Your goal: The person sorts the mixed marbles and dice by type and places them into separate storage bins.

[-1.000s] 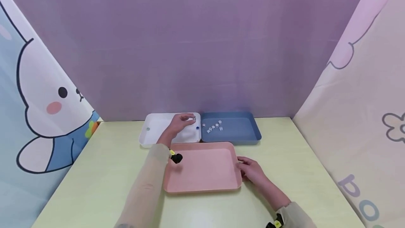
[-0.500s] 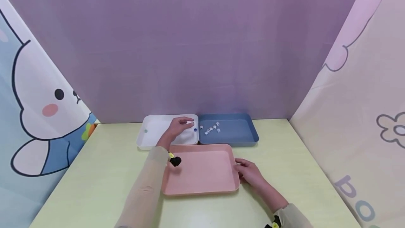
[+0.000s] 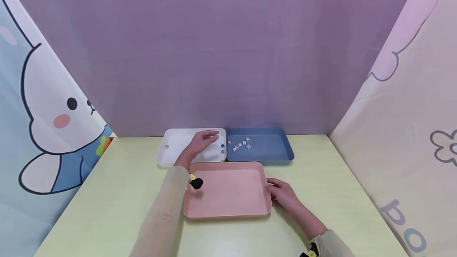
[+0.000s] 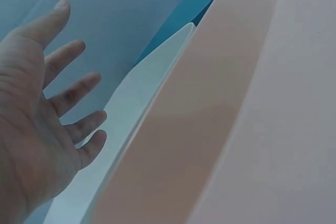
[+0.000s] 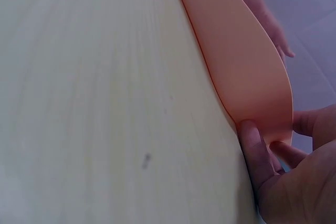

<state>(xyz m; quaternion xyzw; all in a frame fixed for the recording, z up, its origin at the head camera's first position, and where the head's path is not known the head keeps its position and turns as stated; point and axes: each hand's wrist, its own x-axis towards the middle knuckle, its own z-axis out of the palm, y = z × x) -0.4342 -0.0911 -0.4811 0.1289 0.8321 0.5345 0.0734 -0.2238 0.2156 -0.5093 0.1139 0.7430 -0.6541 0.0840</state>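
In the head view my left hand (image 3: 202,142) hovers over the white tray (image 3: 175,133), fingers extended. The left wrist view shows that hand (image 4: 44,114) with its fingers spread and nothing in them. Close to the white tray's right wall lie a dark blue marble (image 3: 223,146) and a green marble (image 3: 222,152). Another pale green marble (image 3: 167,146) is near the left wall. My right hand (image 3: 283,194) holds the right edge of the pink tray (image 3: 228,189); in the right wrist view its thumb and fingers pinch the tray's corner wall (image 5: 257,93).
A blue tray (image 3: 273,146) stands against the white tray's right side, with several white dice (image 3: 240,144) in its left half. The pink tray sits in front of both on the pale table (image 3: 118,193). A purple curtain (image 3: 228,50) rises behind the trays.
One second ago my left fingertips held a small marble; now they are empty and a green marble lies by the blue one. My right hand keeps its hold on the pink tray.
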